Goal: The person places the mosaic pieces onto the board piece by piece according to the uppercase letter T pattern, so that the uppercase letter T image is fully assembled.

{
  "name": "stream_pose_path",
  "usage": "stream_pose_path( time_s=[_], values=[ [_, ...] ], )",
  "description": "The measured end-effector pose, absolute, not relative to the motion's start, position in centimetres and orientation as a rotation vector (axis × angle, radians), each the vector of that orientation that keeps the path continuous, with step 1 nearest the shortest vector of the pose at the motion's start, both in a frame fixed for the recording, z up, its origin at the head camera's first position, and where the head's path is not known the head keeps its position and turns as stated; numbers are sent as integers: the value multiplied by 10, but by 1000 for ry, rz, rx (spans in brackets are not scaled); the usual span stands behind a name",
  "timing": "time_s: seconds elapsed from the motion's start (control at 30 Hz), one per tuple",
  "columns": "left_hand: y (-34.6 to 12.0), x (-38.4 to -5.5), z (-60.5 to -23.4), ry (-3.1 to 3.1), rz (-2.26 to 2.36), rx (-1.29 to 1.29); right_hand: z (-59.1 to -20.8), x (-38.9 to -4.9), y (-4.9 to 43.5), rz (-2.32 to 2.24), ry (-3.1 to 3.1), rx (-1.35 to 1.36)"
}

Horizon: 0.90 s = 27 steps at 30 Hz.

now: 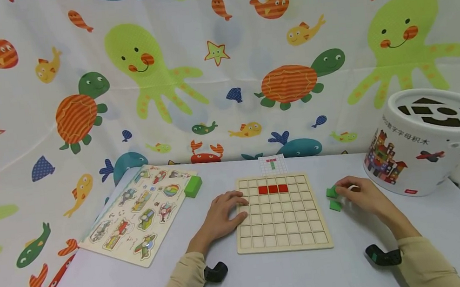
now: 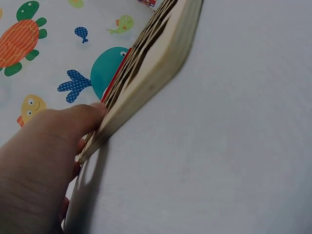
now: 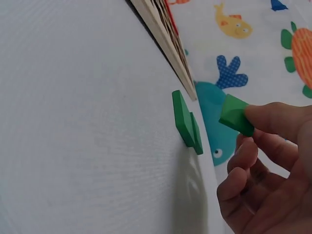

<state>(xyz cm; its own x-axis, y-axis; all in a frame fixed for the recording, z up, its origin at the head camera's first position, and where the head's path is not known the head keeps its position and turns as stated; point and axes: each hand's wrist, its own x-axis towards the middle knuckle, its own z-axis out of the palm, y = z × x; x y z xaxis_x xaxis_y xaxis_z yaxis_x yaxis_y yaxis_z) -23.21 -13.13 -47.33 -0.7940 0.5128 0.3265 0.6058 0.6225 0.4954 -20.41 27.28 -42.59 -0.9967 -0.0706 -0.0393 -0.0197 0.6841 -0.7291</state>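
Observation:
My left hand [image 1: 222, 213] rests on the left edge of a square wooden grid board [image 1: 282, 227], its thumb and fingertips at the rim. Three red square tiles [image 1: 273, 189] sit side by side in a row near the board's far edge. To the right of the board, my right hand [image 1: 361, 193] pinches a green square tile [image 3: 236, 114] between thumb and index finger; the other fingers are curled below. In the right wrist view the held tile is raised off the table. Beneath it, green tiles [image 3: 183, 119] lie on the tabletop, one overlapping another in that view.
Behind the board lies a small pattern card [image 1: 264, 168] with red and green squares. On the left are a picture puzzle board [image 1: 113, 214] and a green block [image 1: 193, 186]. A white bucket [image 1: 396, 144] with a shape-slotted lid stands at the right. A sea-animal cloth [image 1: 195, 133] hangs behind.

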Motion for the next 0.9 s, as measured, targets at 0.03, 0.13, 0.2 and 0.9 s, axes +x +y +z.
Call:
stream_pose_path(
  time_s=[0.03, 0.13, 0.2, 0.9],
  values=[
    [-132, -232, -474, -2689, -907, -933, -426, -204, 272, -1223, 2818, -71],
    [-132, -233, -474, -2702, -902, -928, -425, -205, 269, -1258, 2792, -63],
    [-133, -233, -474, -2709, -902, -928, -426, -206, 267, -1295, 2769, -75],
    [-131, -232, -473, -2701, -906, -925, -429, -215, 231, -1353, 2721, -262]
  ],
)
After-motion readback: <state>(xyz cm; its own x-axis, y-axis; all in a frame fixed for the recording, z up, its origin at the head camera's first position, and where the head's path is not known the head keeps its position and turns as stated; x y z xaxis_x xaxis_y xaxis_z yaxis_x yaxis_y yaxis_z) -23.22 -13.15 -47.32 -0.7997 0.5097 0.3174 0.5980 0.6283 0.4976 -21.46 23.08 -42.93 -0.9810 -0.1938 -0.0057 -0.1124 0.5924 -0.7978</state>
